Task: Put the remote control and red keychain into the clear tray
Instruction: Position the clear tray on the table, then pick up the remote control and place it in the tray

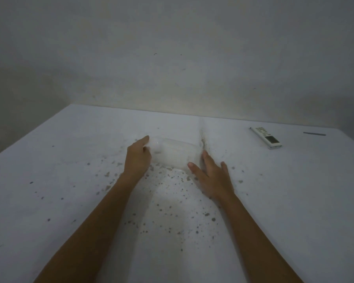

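The clear tray (173,153) lies on the white table, near its middle, faint against the surface. My left hand (138,158) presses against the tray's left end with the fingers curled round it. At the right end, my right hand (212,176) has its thumb at the front corner and its fingers along the side. The white remote control (266,137) lies flat at the far right, well apart from both hands. No red keychain is in view.
The white table (70,190) is speckled with dark spots around my arms and has a crease running back from the tray. A thin dark strip (314,134) lies near the far right edge. A bare wall stands right behind the table.
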